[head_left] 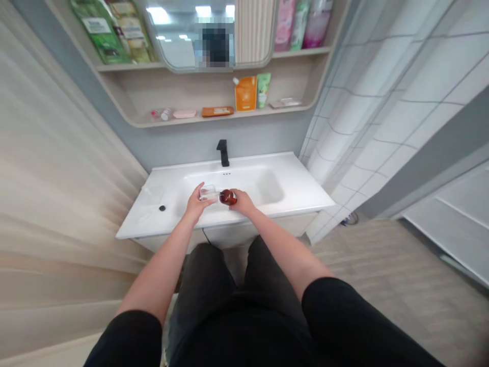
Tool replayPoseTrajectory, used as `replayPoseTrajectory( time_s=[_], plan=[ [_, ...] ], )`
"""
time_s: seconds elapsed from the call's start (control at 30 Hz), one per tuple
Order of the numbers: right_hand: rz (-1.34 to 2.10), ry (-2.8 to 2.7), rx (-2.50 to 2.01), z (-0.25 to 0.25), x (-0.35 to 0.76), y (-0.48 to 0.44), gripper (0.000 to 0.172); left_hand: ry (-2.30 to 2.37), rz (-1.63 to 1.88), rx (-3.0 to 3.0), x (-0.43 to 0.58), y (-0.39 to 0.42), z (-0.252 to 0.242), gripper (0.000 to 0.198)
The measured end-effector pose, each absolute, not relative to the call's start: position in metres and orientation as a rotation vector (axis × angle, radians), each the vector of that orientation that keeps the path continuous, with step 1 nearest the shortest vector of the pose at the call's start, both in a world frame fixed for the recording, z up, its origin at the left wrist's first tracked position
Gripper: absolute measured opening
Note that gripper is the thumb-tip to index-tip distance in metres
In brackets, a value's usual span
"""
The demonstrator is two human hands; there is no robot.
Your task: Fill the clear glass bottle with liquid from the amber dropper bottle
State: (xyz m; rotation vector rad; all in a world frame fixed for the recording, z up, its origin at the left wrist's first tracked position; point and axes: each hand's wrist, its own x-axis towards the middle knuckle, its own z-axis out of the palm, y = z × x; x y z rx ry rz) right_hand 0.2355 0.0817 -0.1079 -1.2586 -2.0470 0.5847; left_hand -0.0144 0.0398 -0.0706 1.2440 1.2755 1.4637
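Observation:
My left hand (197,203) grips a small clear glass cup (208,192) above the white basin. My right hand (241,202) is shut around a round reddish-brown bottle (227,197), which is tilted toward the cup. The bottle's mouth sits close to the cup's side, and my hands nearly meet there. Below them lies the white washbasin (153,216), its front edge just nearer to me than my wrists. A black faucet (222,153) stands at the back of the basin, beyond both hands.
A shelf (225,118) behind the basin holds an orange tube, a green tube and several small items. A mirror (171,38) and bottles sit above it. A black round plug (162,208) sits in the basin's left deck. A tiled-pattern curtain (367,127) hangs at right.

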Motion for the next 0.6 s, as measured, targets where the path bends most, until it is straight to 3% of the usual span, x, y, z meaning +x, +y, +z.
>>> replayPoseTrajectory(
  time_s=[0.6],
  plan=[
    [0.611,-1.999,-1.251,-0.110,0.236,0.082,0.084,1.320,1.345,1.343,-0.019,0.048,-0.050,0.119]
  ],
)
